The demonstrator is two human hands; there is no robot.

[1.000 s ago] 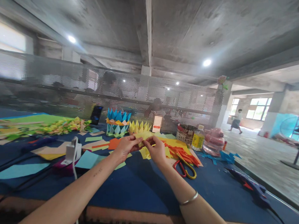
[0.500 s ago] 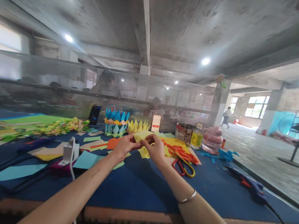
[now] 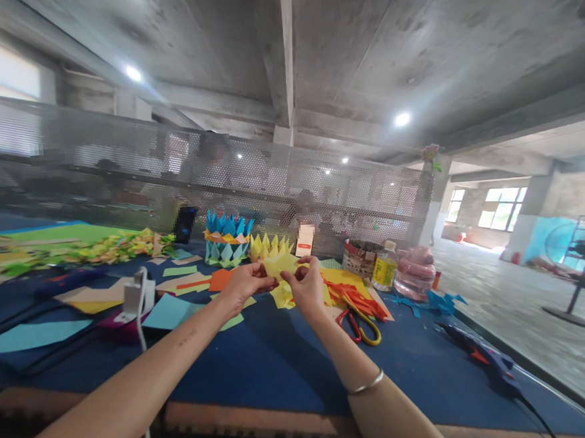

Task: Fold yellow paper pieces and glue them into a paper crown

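Between my hands is a small sheet of pale yellow paper [image 3: 278, 265], held up above the table. My left hand [image 3: 244, 287] pinches its left side. The fingers of my right hand [image 3: 307, 286] are closed at its lower right edge. Yellow paper pieces [image 3: 284, 297] lie just beneath. Behind stand a ring of yellow folded paper points [image 3: 270, 246] and a taller blue, orange and pale green folded paper ring [image 3: 228, 237]. Orange paper strips [image 3: 358, 298] and scissors [image 3: 363, 324] with red and yellow handles are right of my right hand.
A glue gun [image 3: 487, 359] lies at the table's right edge. Left are a white charger [image 3: 137, 296] with its cable and light blue sheets [image 3: 35, 336]. A phone [image 3: 304, 239], a basket [image 3: 360, 257], a yellow-labelled bottle [image 3: 384, 266] and a pink container [image 3: 414, 274] stand farther back.
The yellow paper now shows more of its face, opened out toward me. My right fingers have shifted slightly along its edge; my left hand has barely moved.
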